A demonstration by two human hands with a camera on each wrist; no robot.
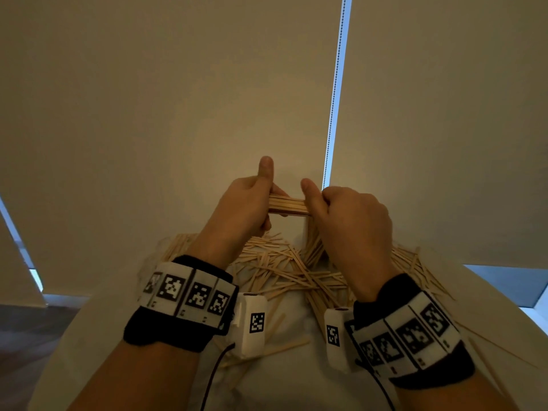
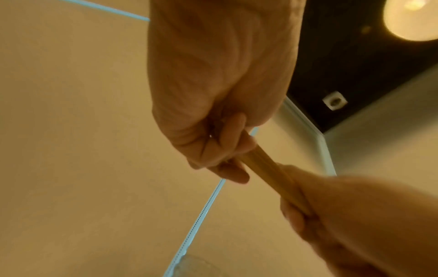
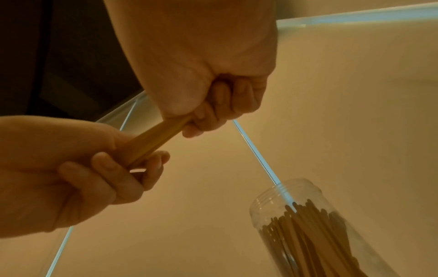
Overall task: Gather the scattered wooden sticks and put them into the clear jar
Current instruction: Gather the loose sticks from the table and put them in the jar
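Observation:
A bundle of wooden sticks (image 1: 287, 205) is held level in the air between both hands. My left hand (image 1: 252, 207) grips its left end, thumb pointing up. My right hand (image 1: 329, 207) curls round its right end. The left wrist view shows the bundle (image 2: 267, 168) running from my left hand (image 2: 220, 150) to my right hand (image 2: 315, 206). Below the hands stands the clear jar (image 3: 296, 198), with several sticks upright inside. In the head view the jar (image 1: 314, 246) is mostly hidden behind my right hand. Many loose sticks (image 1: 275, 271) lie scattered on the white table (image 1: 278, 390).
Pale roller blinds fill the background, with a bead chain (image 1: 333, 108) hanging in the gap between them. More loose sticks (image 1: 421, 268) spread to the right, near the table's edge. A dark floor (image 1: 35, 336) shows at the left.

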